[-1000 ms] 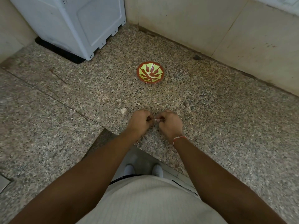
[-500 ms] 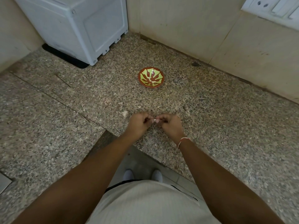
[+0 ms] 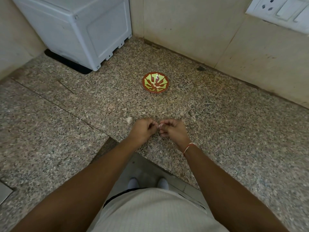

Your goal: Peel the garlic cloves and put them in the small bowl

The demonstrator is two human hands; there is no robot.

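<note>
A small garlic clove (image 3: 158,126) is being pinched and peeled between the curled fingers of the left hand (image 3: 142,130) and right hand (image 3: 173,131) above the surface (image 3: 234,131), while the small bowl (image 3: 156,82) beyond is seemingly holding a few pale peeled cloves and another clove (image 3: 129,120) is waiting just left.

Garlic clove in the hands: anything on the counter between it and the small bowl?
Nothing visible. The left hand and right hand pinch the garlic clove between them; the granite counter up to the small bowl shows only specks. Another clove lies left of the hands, off that path.
</note>
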